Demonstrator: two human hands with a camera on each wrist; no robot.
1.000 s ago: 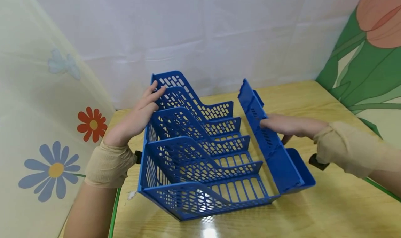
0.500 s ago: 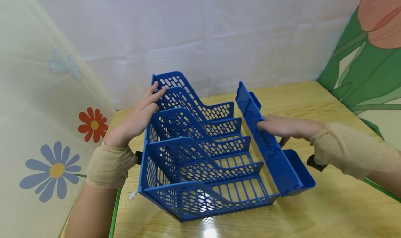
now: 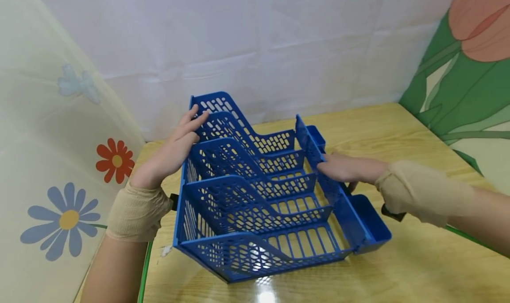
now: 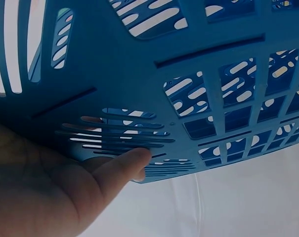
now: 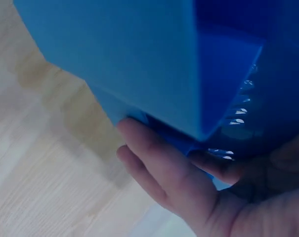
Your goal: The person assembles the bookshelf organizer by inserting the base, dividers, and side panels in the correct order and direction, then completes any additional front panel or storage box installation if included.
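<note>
A blue plastic file rack (image 3: 268,199) with several perforated dividers sits on the table in the head view. My left hand (image 3: 169,157) grips its tall back side at the far left corner, fingers over the edge; in the left wrist view the thumb (image 4: 124,168) presses the slotted outer face. A long blue front panel (image 3: 346,216) stands along the dividers' low ends, right at their tips. My right hand (image 3: 348,168) holds this panel near its middle. The right wrist view shows its fingers (image 5: 156,153) at the panel's edge, beside a box-like holder (image 5: 124,59).
On the panel's outer side are a larger open holder (image 3: 370,219) near me and a smaller holder (image 3: 316,137) at the far end. The wooden table (image 3: 430,258) meets a white cloth backdrop (image 3: 318,50); flower-printed sheets flank it.
My right hand has moved the front panel left, closing the gap to the dividers' ends. My left hand has kept its hold on the rack.
</note>
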